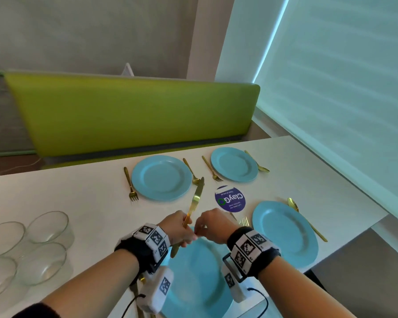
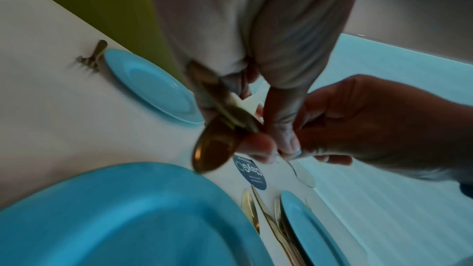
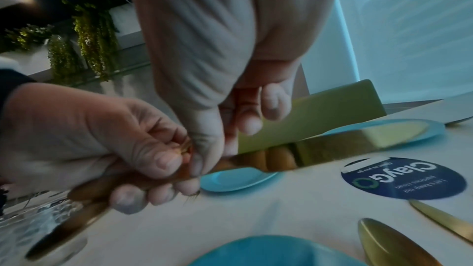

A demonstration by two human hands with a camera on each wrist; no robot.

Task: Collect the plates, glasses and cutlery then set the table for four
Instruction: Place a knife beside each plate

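**Both hands meet on gold cutlery above the nearest plate**

The left hand (image 1: 178, 228) grips a gold knife (image 1: 194, 200) by its handle, fingers curled round it, the blade slanting up and away; the right hand (image 1: 213, 226) pinches at the same bundle just beside the left thumb (what exactly it pinches is blurred); a gold spoon (image 2: 213, 147) hangs below the left fingers in the left wrist view. Directly beneath both hands lies a blue plate (image 1: 198, 278) on the white table (image 1: 78, 196); beyond them two more plates (image 1: 161, 177) sit with forks and spoons alongside; right of the right hand lies a fourth plate (image 1: 285, 232); left of the left hand stand four clear glass bowls (image 1: 47, 228); just past the right hand lies a round sticker (image 1: 230, 199).
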